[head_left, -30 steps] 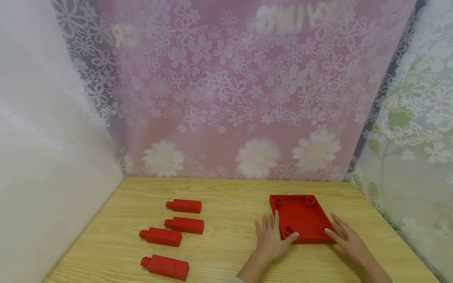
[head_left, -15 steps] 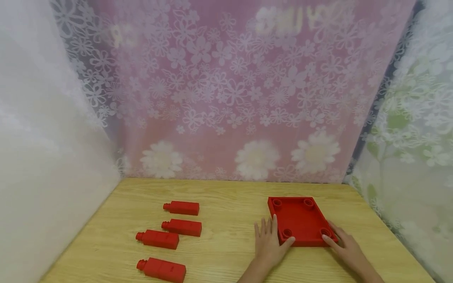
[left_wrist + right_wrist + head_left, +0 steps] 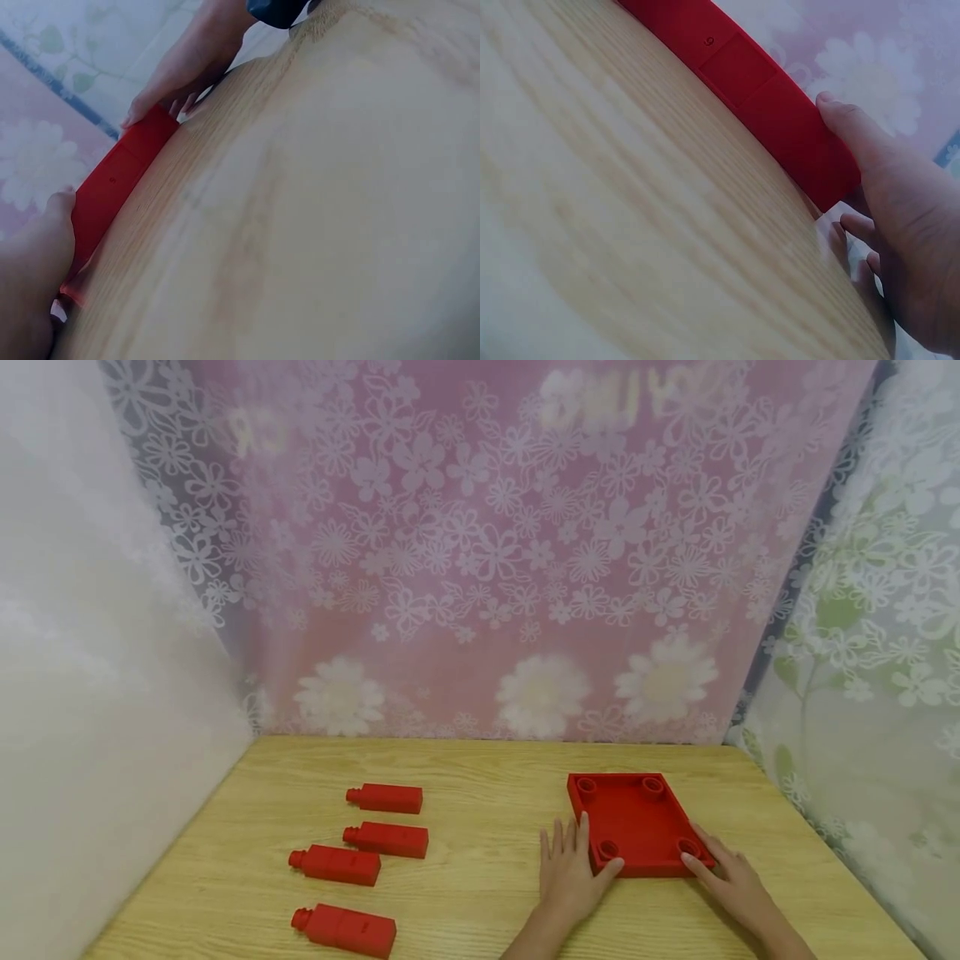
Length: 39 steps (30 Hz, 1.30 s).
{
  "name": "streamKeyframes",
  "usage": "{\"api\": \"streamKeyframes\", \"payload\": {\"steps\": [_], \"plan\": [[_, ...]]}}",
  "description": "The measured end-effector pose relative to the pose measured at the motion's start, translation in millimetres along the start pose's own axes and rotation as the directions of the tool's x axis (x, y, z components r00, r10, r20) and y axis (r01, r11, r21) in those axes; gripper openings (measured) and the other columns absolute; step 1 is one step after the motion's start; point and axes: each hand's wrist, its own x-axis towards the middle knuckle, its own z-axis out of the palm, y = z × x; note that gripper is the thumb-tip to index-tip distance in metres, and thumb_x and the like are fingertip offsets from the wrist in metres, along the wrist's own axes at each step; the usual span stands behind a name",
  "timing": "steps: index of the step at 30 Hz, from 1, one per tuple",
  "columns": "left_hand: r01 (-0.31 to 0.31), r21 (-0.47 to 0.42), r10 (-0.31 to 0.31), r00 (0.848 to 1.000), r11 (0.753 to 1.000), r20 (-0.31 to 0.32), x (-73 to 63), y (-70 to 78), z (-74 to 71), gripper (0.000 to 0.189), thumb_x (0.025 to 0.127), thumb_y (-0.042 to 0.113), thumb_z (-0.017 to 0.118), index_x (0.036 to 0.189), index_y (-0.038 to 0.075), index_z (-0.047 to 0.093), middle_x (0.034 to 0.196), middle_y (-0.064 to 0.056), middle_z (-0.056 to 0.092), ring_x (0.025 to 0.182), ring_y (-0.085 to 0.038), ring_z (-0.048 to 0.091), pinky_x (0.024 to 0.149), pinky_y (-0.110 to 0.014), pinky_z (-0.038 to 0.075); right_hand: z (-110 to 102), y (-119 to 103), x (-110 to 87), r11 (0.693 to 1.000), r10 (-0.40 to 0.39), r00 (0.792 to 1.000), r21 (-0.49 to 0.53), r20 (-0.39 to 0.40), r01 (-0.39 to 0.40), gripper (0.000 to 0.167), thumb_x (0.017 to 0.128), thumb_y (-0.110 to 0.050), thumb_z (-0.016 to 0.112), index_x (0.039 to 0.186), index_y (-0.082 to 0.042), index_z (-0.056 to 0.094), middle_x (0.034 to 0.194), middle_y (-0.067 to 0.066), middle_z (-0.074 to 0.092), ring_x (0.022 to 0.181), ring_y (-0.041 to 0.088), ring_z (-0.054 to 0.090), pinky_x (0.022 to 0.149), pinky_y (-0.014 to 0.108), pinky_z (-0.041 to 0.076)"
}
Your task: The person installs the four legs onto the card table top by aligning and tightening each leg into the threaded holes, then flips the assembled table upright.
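Note:
A shallow red square tray (image 3: 637, 818) lies on the right part of the table, open side up, with a round socket in each corner. My left hand (image 3: 568, 875) is at its near left corner, fingers straight along the left wall and thumb on the front rim. At the near right corner my right hand (image 3: 735, 883) grips the tray, thumb over the rim and fingers against the right wall. In the right wrist view the tray's front wall (image 3: 739, 75) shows a recessed rectangle and a small embossed mark. The right fingertips are partly hidden behind the corner.
Several red square-bodied pieces with ridged necks, such as the nearest one (image 3: 348, 930), lie on the left of the wooden table (image 3: 480, 827), necks pointing left. A floral pink curtain (image 3: 480, 568) closes off the back, with pale sheets at both sides.
My right hand has closed in from beside the tray onto its near right corner. The left hand stays at the near left corner, and the view has shifted slightly.

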Motion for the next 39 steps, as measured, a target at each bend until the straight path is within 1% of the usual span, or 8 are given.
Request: {"api": "streamKeyframes", "payload": {"steps": [5, 11, 19, 24, 27, 30, 34, 39], "plan": [[0.007, -0.009, -0.006, 1.0, 1.0, 0.019, -1.1, 0.4, -1.7, 0.084, 0.084, 0.072, 0.02, 0.147, 0.016, 0.023, 0.144, -0.005, 0.032, 0.135, -0.026, 0.018, 0.107, -0.046, 0.008, -0.4, 0.2, 0.6, 1.0, 0.029, 0.999, 0.005, 0.031, -0.03, 0.064, 0.093, -0.032, 0.053, 0.141, 0.002, 0.028, 0.134, 0.037, 0.03, 0.121, 0.057, 0.021, 0.095, 0.068, 0.003], [0.015, -0.015, -0.015, 1.0, 1.0, 0.026, -3.6, -4.2, 0.5, 0.083, 0.086, 0.07, 0.023, 0.147, 0.015, 0.02, 0.145, -0.002, 0.03, 0.135, -0.022, 0.017, 0.108, -0.042, 0.007, 5.4, -1.6, 0.1, 1.0, 0.005, 1.0, 0.003, 0.017, -0.006, 0.063, 0.092, -0.031, 0.055, 0.14, 0.002, 0.031, 0.132, 0.037, 0.032, 0.119, 0.056, 0.027, 0.095, 0.067, 0.007], [0.026, -0.075, -0.022, 0.999, 0.997, 0.048, -11.7, -8.6, -0.3, 0.086, 0.085, 0.071, 0.025, 0.147, 0.012, 0.019, 0.146, -0.005, 0.028, 0.134, -0.021, 0.02, 0.108, -0.041, 0.008, 11.5, -7.1, -4.3, 1.0, 0.01, 1.0, -0.005, 0.02, -0.01, 0.063, 0.092, -0.033, 0.056, 0.139, 0.003, 0.034, 0.132, 0.037, 0.033, 0.118, 0.055, 0.03, 0.095, 0.067, 0.009], [0.021, -0.09, -0.021, 1.0, 0.996, 0.007, -11.8, -12.7, -1.4, 0.089, 0.084, 0.073, 0.025, 0.147, 0.01, 0.019, 0.146, -0.007, 0.029, 0.134, -0.022, 0.022, 0.108, -0.04, 0.01, 14.1, -15.8, -2.0, 1.0, 0.005, 1.0, -0.001, -0.011, -0.006, 0.064, 0.091, -0.033, 0.058, 0.138, 0.003, 0.035, 0.132, 0.035, 0.035, 0.118, 0.054, 0.031, 0.094, 0.068, 0.012], [0.012, -0.092, -0.013, 1.0, 0.996, -0.008, -11.3, -15.2, -2.3, 0.089, 0.084, 0.072, 0.026, 0.146, 0.009, 0.021, 0.145, -0.008, 0.03, 0.134, -0.022, 0.023, 0.108, -0.039, 0.012, 15.1, -18.5, -0.6, 1.0, 0.017, 1.0, -0.006, -0.007, -0.018, 0.064, 0.09, -0.033, 0.058, 0.138, 0.003, 0.035, 0.132, 0.034, 0.035, 0.117, 0.054, 0.032, 0.091, 0.068, 0.017], [0.003, -0.103, -0.004, 1.0, 0.995, -0.01, -12.2, -17.5, -4.7, 0.089, 0.085, 0.071, 0.028, 0.146, 0.007, 0.021, 0.144, -0.009, 0.031, 0.134, -0.023, 0.023, 0.108, -0.039, 0.013, 16.8, -20.4, 0.0, 0.999, 0.033, 0.999, -0.004, 0.0, -0.033, 0.065, 0.09, -0.034, 0.058, 0.139, 0.003, 0.035, 0.133, 0.034, 0.034, 0.118, 0.054, 0.031, 0.092, 0.068, 0.017], [0.016, -0.119, -0.015, 1.0, 0.993, 0.009, -14.4, -20.5, -9.4, 0.088, 0.085, 0.07, 0.03, 0.147, 0.008, 0.019, 0.145, -0.009, 0.029, 0.134, -0.02, 0.021, 0.108, -0.038, 0.012, 19.8, -23.3, 0.7, 0.999, 0.043, 0.999, -0.001, 0.007, -0.043, 0.067, 0.09, -0.036, 0.058, 0.139, 0.002, 0.035, 0.134, 0.033, 0.034, 0.12, 0.053, 0.029, 0.095, 0.066, 0.015], [0.029, -0.122, -0.024, 0.999, 0.992, 0.044, -19.5, -23.9, -13.1, 0.089, 0.084, 0.07, 0.032, 0.147, 0.009, 0.019, 0.146, -0.009, 0.028, 0.134, -0.02, 0.021, 0.108, -0.038, 0.012, 21.7, -26.8, -3.1, 0.998, 0.06, 0.998, -0.023, 0.017, -0.059, 0.068, 0.089, -0.039, 0.059, 0.138, 0.002, 0.037, 0.133, 0.032, 0.036, 0.118, 0.054, 0.031, 0.094, 0.066, 0.018]]}}
